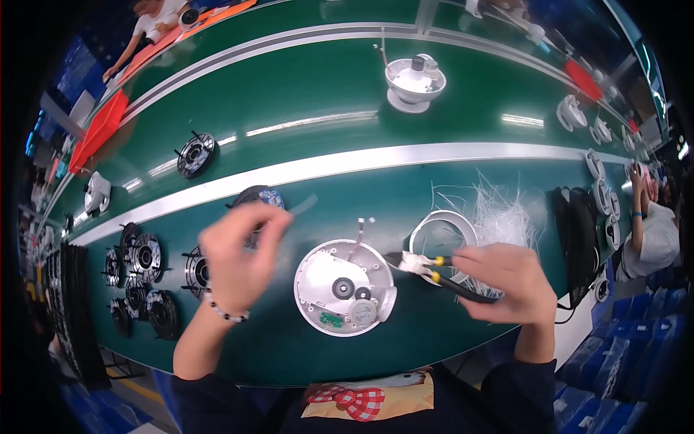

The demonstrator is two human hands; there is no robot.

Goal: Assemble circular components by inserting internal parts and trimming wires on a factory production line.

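My left hand (246, 242), slightly blurred, is raised left of a round white housing (318, 278), thumb and fingers pinched together. A pale translucent streak (303, 205) shows beside its fingertips; whether they hold it is unclear. My right hand (506, 282) is closed around pliers (463, 289) with black and yellow handles. White wrapping covers part of their head, and the jaws point at the housing's right rim. Inside the housing are black round parts (343, 288), a silver disc (362, 313) and a small green circuit board (331, 320). Wires with connectors (358, 235) rise from its top edge.
A white ring (473, 230) stands beside a heap of thin clear plastic strips (502, 210). Several black round parts (146, 258) lie at the left. Black bundled pieces (578, 246) lie at the right. Beyond a metal rail, a white assembly (416, 83) sits on the green belt. Other people work nearby.
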